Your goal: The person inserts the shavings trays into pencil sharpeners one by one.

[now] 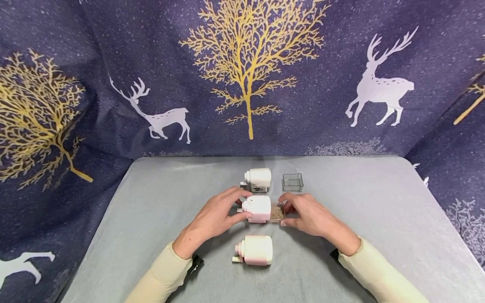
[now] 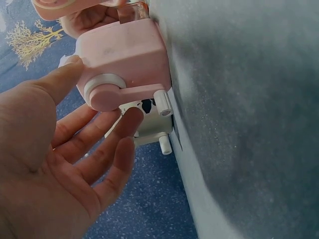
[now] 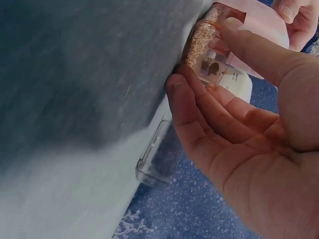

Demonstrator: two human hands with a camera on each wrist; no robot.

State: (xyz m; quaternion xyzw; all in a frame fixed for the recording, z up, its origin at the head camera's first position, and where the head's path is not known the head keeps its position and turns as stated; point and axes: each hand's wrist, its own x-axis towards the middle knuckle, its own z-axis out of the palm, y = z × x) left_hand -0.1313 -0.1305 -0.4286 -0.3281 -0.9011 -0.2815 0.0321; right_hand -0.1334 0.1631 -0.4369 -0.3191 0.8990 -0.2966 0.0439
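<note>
A pink crank pencil sharpener [image 1: 259, 206] stands mid-table, its crank toward the left. My left hand [image 1: 217, 213] grips its crank end, thumb on the near side and fingers at the far side. In the left wrist view the thumb lies against the pink body [image 2: 124, 55]. A clear shavings drawer [image 1: 277, 213] sticks partly out of the sharpener's right end, with brown shavings inside. With thumb and fingers my right hand [image 1: 311, 215] pinches the drawer's outer end. The right wrist view shows the shavings [image 3: 200, 44] through the clear wall.
Behind stands a white sharpener [image 1: 260, 178] with dark patches, and a clear drawer [image 1: 293, 182] lies to its right. Nearer the front is a cream and pink sharpener [image 1: 258, 250]. A blue patterned cloth [image 1: 288, 126] hangs behind the grey table [image 1: 159, 185].
</note>
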